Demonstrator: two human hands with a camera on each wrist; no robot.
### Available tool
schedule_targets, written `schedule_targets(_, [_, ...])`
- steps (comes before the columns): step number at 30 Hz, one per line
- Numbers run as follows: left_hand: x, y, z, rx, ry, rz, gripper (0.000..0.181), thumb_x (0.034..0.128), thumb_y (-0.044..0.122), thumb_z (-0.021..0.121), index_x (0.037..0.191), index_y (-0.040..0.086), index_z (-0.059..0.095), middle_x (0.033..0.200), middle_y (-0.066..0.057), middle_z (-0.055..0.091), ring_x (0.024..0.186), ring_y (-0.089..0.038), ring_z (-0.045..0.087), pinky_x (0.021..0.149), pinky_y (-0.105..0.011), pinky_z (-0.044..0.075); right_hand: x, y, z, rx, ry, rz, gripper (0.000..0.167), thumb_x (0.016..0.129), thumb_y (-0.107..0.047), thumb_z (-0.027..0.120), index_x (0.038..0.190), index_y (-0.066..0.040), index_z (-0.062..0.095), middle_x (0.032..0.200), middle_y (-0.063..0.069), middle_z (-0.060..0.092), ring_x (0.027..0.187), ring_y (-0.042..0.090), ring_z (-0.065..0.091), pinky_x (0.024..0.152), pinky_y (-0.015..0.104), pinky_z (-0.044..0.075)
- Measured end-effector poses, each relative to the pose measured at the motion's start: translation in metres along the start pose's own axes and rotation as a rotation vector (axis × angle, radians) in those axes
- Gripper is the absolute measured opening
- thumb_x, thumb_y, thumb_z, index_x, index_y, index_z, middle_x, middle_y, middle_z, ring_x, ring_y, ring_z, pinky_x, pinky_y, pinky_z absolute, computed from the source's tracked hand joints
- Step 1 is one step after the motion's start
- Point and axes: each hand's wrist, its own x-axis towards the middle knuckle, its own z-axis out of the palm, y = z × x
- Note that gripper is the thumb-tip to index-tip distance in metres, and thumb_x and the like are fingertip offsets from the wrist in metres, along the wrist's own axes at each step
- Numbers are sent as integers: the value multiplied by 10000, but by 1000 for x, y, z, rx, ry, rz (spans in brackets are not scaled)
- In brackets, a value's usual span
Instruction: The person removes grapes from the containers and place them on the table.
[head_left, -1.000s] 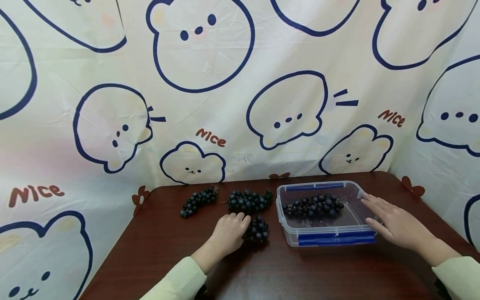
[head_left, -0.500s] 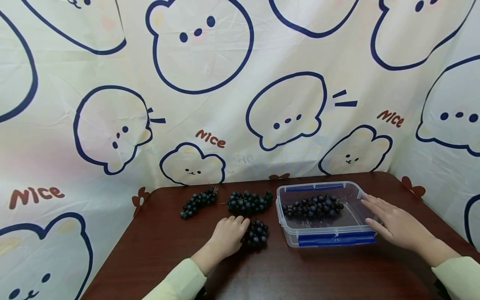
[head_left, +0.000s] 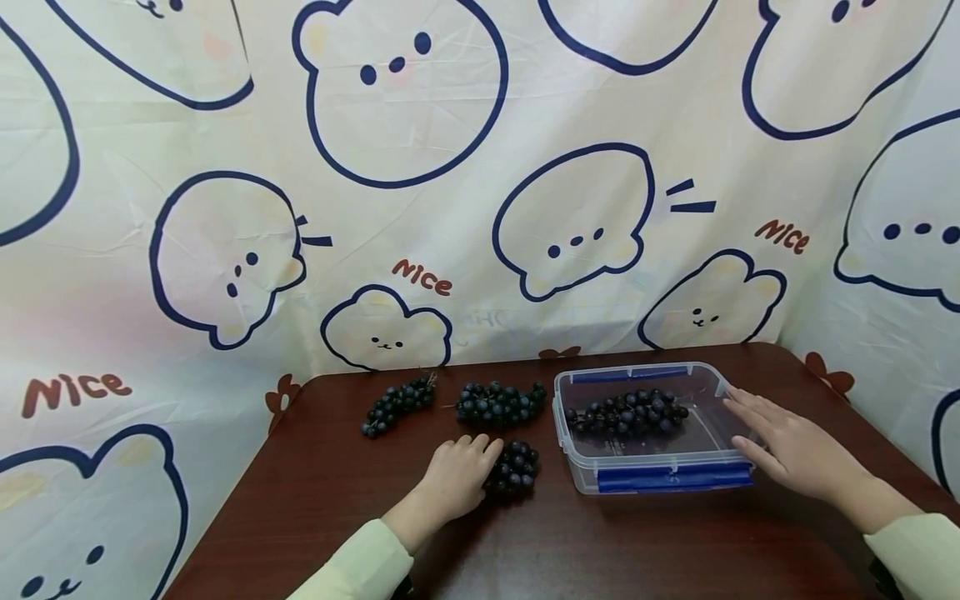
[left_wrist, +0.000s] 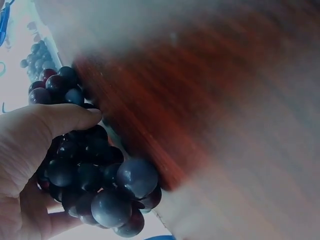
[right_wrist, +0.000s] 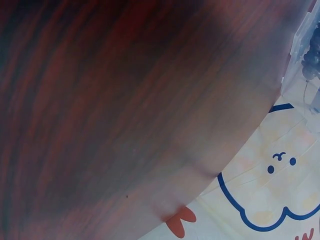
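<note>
My left hand (head_left: 456,475) grips a bunch of dark grapes (head_left: 515,468) on the near middle of the table. In the left wrist view the thumb lies over the bunch (left_wrist: 90,170) and the other fingers curl beneath it. A clear plastic box (head_left: 667,461) with blue clips stands to the right, another grape bunch (head_left: 628,413) lying inside. At the box's right side is my right hand (head_left: 795,446), its fingers extended and touching the rim. The right wrist view shows no part of that hand.
Two more grape bunches lie toward the back of the dark wooden table (head_left: 315,500): one at the left (head_left: 397,404), another in the middle (head_left: 498,404). A cartoon-printed cloth (head_left: 480,225) hangs behind the table and along its sides.
The left hand and its grape bunch have shifted very slightly toward me. My right hand and the box have stayed in place.
</note>
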Motion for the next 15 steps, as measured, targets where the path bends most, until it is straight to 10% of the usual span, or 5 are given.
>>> schedule_targets(15, [-1, -4, -3, -8, -19, 24, 746, 727, 457, 838, 1334, 155, 525, 1212, -73, 559, 889, -221, 614, 639, -324, 530, 0, 2, 0, -1, 37, -39, 564, 869, -243, 701, 1347, 0, 528, 1384, 236, 492, 1225, 399, 499, 1084, 161, 36])
